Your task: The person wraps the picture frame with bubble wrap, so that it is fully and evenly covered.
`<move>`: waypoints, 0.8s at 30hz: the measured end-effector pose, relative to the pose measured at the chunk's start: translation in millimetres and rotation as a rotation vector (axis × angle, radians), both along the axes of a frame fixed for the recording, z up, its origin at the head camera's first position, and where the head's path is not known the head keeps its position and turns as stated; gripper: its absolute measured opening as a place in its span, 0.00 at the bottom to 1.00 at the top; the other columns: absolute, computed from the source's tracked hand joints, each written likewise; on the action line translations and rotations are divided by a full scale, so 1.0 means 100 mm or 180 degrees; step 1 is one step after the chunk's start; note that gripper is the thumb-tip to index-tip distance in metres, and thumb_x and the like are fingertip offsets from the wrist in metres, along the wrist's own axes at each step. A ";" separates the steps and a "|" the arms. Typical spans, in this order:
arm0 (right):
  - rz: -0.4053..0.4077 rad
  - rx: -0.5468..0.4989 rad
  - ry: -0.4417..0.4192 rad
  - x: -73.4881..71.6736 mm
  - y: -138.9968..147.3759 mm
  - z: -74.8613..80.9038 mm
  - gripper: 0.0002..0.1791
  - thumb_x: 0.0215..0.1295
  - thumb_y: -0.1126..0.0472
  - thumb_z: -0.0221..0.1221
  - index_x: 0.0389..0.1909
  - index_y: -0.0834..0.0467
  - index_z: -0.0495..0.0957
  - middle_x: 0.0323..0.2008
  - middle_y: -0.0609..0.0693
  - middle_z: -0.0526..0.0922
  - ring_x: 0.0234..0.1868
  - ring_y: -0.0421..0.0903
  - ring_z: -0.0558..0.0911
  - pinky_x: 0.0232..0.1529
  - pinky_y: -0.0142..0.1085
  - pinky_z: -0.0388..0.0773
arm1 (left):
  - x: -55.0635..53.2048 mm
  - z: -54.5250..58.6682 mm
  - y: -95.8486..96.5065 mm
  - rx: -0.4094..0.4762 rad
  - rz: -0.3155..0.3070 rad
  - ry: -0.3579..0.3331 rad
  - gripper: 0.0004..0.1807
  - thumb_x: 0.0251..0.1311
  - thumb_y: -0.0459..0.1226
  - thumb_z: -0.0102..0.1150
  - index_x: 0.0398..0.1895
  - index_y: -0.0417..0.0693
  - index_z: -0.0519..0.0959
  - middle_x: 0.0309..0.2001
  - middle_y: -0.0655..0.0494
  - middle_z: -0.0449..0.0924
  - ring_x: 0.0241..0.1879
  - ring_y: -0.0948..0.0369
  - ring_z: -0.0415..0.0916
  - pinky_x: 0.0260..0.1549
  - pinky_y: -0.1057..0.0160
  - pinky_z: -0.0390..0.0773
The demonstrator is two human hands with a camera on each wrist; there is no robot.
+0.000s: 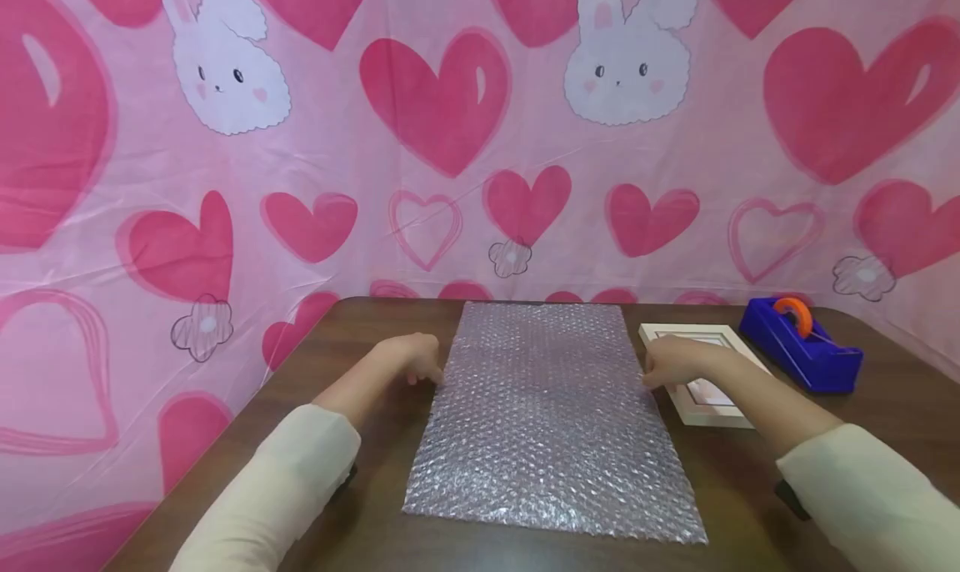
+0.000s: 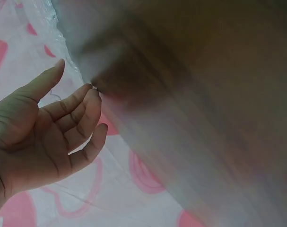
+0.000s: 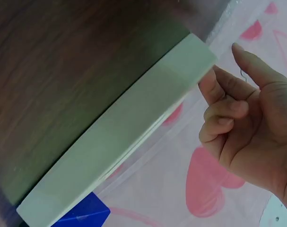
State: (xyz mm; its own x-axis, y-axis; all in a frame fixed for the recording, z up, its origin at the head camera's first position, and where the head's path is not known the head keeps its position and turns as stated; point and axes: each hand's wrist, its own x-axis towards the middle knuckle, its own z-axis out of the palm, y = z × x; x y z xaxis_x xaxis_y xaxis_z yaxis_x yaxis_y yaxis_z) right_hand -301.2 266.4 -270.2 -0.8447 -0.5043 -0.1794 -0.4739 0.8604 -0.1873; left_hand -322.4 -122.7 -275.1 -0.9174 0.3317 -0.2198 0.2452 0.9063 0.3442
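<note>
A sheet of bubble wrap (image 1: 547, 439) lies flat on the brown table, its long sides running away from me. My left hand (image 1: 417, 358) touches down at the sheet's left edge. In the left wrist view the fingers are loosely bent, the thumb stands apart, and the fingertips meet the surface. At the sheet's right edge is my right hand (image 1: 681, 362), which overlaps a cream picture frame (image 1: 716, 419) in the head view. From the right wrist, the frame's side (image 3: 119, 127) stands in front of the index fingertip; the other fingers bend loosely around nothing.
Right of the frame stands a blue tape dispenser (image 1: 813, 355) with an orange core (image 1: 795, 315). The wooden table (image 1: 360, 489) ends at the back against a pink curtain (image 1: 450, 222) printed with hearts and rabbits.
</note>
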 end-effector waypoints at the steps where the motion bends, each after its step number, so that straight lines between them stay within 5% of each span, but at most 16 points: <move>1: 0.0018 0.0009 -0.0004 0.00 -0.01 -0.01 0.16 0.57 0.60 0.60 0.12 0.61 0.78 0.08 0.49 0.75 0.10 0.35 0.67 0.18 0.29 0.70 | 0.01 0.00 0.01 0.0092 0.0085 -0.0066 0.09 0.51 0.35 0.63 0.22 0.41 0.73 0.24 0.51 0.71 0.27 0.53 0.72 0.28 0.60 0.76; 4: -0.0046 0.0050 -0.0007 -0.03 -0.04 -0.05 0.18 0.57 0.60 0.62 0.10 0.61 0.76 0.07 0.49 0.75 0.10 0.35 0.66 0.20 0.30 0.71 | 0.05 0.01 0.04 0.0336 0.0332 -0.0239 0.08 0.42 0.31 0.64 0.22 0.42 0.73 0.26 0.49 0.70 0.30 0.51 0.68 0.28 0.56 0.76; 12: -0.0207 -0.0023 -0.0048 -0.12 -0.14 -0.13 0.06 0.49 0.67 0.63 0.19 0.59 0.75 0.10 0.48 0.74 0.11 0.40 0.71 0.15 0.29 0.69 | -0.05 -0.03 0.22 -0.0513 -0.0362 0.0279 0.08 0.47 0.29 0.68 0.27 0.41 0.76 0.22 0.52 0.74 0.19 0.59 0.70 0.19 0.67 0.72; 19: -0.0339 0.0119 -0.0009 -0.08 -0.25 -0.12 0.13 0.47 0.76 0.55 0.10 0.60 0.70 0.06 0.47 0.73 0.07 0.35 0.69 0.09 0.24 0.65 | -0.09 -0.05 0.30 -0.0874 -0.0353 0.0440 0.12 0.47 0.32 0.70 0.19 0.40 0.74 0.20 0.51 0.77 0.14 0.62 0.75 0.20 0.68 0.74; 24: -0.0486 0.0169 0.0017 -0.03 -0.31 -0.14 0.13 0.51 0.75 0.53 0.11 0.62 0.72 0.05 0.47 0.74 0.07 0.38 0.74 0.08 0.26 0.68 | -0.07 -0.06 0.32 -0.0911 -0.0339 0.0424 0.10 0.47 0.29 0.66 0.16 0.42 0.74 0.19 0.52 0.76 0.14 0.63 0.74 0.17 0.69 0.72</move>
State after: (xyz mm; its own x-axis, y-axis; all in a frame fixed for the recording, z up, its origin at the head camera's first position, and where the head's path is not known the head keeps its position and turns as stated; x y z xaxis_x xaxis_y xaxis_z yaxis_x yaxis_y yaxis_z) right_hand -303.7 235.5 -283.9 -0.9117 -0.3600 -0.1978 -0.3378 0.9311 -0.1374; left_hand -329.4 -90.8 -281.1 -0.9079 0.3693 -0.1985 0.3693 0.9285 0.0380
